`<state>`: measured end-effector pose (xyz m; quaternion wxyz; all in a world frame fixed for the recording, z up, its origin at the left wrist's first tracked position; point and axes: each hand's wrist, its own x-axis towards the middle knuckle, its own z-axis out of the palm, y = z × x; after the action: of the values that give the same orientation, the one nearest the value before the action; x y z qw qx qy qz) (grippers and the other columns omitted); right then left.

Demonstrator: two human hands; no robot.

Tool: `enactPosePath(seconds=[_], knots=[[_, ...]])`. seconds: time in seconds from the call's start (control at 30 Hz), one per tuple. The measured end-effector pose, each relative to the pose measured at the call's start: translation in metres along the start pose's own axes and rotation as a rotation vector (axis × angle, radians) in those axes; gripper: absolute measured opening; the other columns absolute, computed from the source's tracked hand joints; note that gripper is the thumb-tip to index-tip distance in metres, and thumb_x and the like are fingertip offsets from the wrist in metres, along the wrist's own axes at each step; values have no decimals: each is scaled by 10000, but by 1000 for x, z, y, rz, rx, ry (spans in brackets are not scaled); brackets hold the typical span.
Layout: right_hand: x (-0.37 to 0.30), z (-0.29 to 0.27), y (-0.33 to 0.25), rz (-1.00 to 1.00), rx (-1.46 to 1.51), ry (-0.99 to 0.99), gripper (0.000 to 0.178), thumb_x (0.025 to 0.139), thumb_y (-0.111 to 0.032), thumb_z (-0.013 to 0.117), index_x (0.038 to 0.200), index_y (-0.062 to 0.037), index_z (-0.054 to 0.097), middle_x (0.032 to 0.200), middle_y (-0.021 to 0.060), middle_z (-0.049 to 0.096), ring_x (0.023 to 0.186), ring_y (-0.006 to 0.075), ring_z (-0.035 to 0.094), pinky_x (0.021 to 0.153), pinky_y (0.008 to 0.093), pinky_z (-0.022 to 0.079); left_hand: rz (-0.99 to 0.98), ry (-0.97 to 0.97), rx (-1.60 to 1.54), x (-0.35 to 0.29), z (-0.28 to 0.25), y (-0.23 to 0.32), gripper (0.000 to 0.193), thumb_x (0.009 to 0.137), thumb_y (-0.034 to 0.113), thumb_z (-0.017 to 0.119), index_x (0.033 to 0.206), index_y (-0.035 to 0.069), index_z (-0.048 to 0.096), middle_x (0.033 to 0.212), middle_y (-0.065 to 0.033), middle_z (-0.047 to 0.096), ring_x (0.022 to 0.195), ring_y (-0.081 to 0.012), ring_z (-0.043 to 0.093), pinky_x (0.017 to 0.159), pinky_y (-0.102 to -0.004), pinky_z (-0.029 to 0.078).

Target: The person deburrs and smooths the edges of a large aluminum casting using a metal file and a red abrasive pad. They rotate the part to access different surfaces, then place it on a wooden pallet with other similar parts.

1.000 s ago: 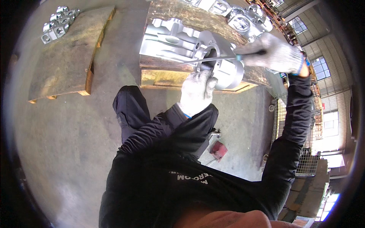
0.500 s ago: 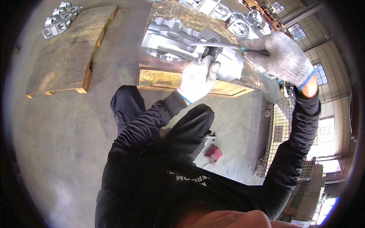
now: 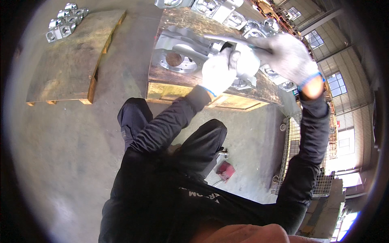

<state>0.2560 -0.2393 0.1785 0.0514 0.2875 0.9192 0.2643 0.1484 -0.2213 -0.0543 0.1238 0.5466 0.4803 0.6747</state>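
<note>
From the head view I see my gloved left hand [image 3: 219, 73] wrapped around a pale metal casting [image 3: 247, 60] held over the wooden pallet [image 3: 170, 87]. My gloved right hand [image 3: 285, 54] is closed around a thin metal tool [image 3: 227, 39] laid across the casting's top.

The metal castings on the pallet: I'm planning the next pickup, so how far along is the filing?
Done cannot be judged; finished parts look no different here. In hand: the left hand steadies one metal casting while the right hand runs a slim file over it. More castings wait along the pallet, some on another.
</note>
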Motion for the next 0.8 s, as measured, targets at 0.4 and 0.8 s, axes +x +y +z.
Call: enactPosePath(seconds=[0.4, 0.8], knots=[[35, 34, 28, 109, -29, 124, 315, 939, -323, 648, 1199, -206, 783, 965, 156, 753, 915, 338, 738, 810, 443, 586, -196, -200, -157, 89, 10, -32, 498, 1072, 453, 501, 1227, 11, 667, 1037, -277, 710, 992, -467, 683, 882, -496, 535], [32, 72, 38, -48, -386, 396, 162, 943, -220, 610, 991, -166, 756, 757, 76, 653, 724, 257, 694, 630, 394, 547, -175, -201, -99, 85, 0, -19, 463, 1069, 411, 492, 1206, 11, 682, 1056, -296, 700, 1061, -482, 654, 923, -523, 503]])
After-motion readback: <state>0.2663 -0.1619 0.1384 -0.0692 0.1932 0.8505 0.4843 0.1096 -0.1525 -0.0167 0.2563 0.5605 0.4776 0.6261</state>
